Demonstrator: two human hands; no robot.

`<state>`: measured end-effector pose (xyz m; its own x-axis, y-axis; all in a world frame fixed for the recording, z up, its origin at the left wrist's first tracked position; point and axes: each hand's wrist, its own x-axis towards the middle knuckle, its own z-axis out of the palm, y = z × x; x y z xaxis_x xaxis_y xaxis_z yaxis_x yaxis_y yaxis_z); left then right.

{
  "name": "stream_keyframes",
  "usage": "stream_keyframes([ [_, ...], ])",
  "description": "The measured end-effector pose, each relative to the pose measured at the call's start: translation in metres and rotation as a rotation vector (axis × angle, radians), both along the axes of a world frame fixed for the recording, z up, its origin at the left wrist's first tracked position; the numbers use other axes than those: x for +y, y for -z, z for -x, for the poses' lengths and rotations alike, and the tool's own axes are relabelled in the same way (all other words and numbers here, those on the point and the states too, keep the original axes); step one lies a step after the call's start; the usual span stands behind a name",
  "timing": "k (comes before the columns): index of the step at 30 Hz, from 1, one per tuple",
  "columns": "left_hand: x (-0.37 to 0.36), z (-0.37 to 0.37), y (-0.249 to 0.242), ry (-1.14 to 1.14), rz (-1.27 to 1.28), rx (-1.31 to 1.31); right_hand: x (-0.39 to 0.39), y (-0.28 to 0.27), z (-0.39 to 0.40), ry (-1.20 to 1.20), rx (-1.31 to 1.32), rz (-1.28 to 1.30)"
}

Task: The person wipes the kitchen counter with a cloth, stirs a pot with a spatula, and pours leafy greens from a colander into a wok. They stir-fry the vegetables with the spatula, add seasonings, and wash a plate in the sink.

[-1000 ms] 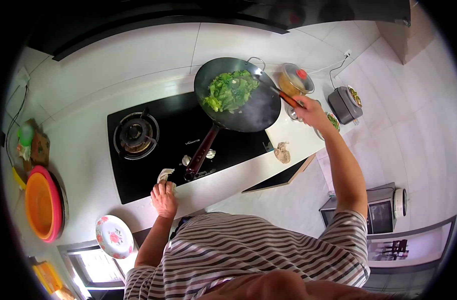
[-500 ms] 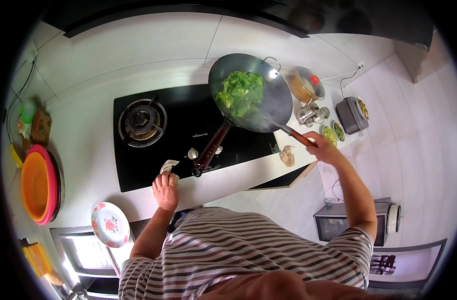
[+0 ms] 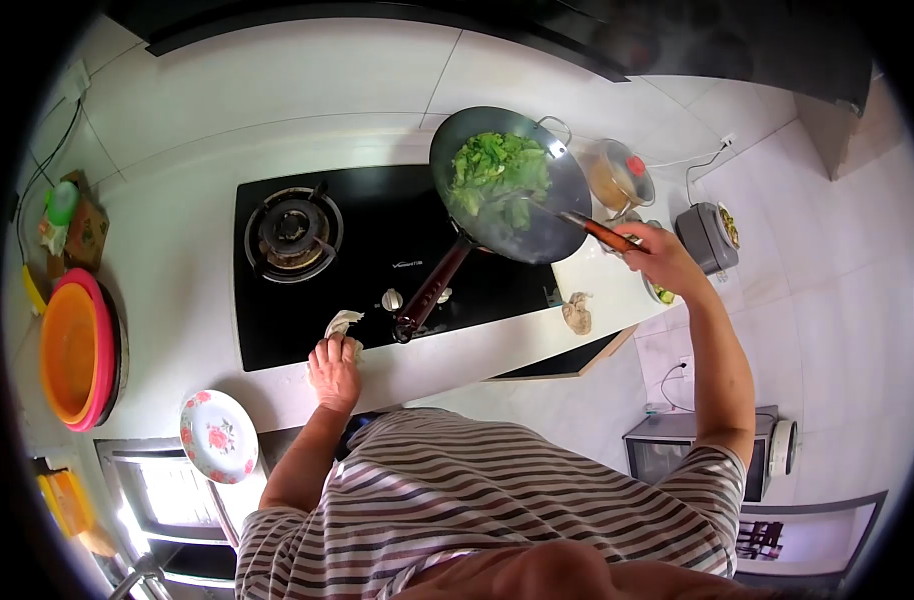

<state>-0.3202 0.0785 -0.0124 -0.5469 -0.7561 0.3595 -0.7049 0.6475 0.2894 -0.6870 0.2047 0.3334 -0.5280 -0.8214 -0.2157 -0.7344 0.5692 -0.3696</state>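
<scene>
Right hand [image 3: 665,258] is closed around the spatula [image 3: 589,226] handle; the blade reaches into the wok [image 3: 507,185] at 1 o'clock on the hob [image 3: 357,250], partly hidden among the greens [image 3: 497,175]. Left hand [image 3: 334,372] rests palm-down on a cloth [image 3: 341,325] at the bench [image 3: 177,300] edge; fingers flat, cloth mostly covered. Pots [image 3: 622,175] at 2 o'clock are hard to make out.

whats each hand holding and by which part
The right hand grips a spatula by its reddish handle end, blade in the wok. The left hand rests on a rag, pressing rather than gripping.
</scene>
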Motion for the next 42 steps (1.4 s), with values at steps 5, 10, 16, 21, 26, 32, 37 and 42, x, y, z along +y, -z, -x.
stream_keyframes([
  [5, -0.003, 0.0, 0.007, 0.003, 0.018, 0.019, -0.032, 0.035, 0.012, -0.291, 0.081, 0.079],
  [10, 0.001, 0.002, 0.003, -0.013, -0.012, -0.01, -0.065, 0.015, 0.028, 0.027, -0.123, -0.161],
  [16, -0.001, 0.001, -0.003, -0.019, -0.047, 0.043, -0.092, -0.023, 0.006, -0.074, -0.051, -0.316],
  [21, -0.002, 0.001, 0.005, -0.018, -0.038, 0.035, -0.095, -0.011, 0.026, 0.011, -0.081, -0.259],
  [26, -0.002, 0.001, 0.003, -0.001, -0.044, 0.051, -0.097, -0.006, 0.028, 0.027, -0.072, -0.27],
  [32, -0.003, 0.002, 0.003, 0.002, -0.032, 0.035, -0.136, -0.023, 0.037, 0.017, -0.055, -0.464],
  [37, -0.004, 0.002, 0.006, -0.004, -0.028, 0.002, -0.174, -0.037, 0.042, -0.052, -0.048, -0.555],
  [42, -0.002, 0.004, 0.001, -0.014, -0.057, 0.018, -0.189, -0.041, 0.054, -0.012, -0.076, -0.6],
])
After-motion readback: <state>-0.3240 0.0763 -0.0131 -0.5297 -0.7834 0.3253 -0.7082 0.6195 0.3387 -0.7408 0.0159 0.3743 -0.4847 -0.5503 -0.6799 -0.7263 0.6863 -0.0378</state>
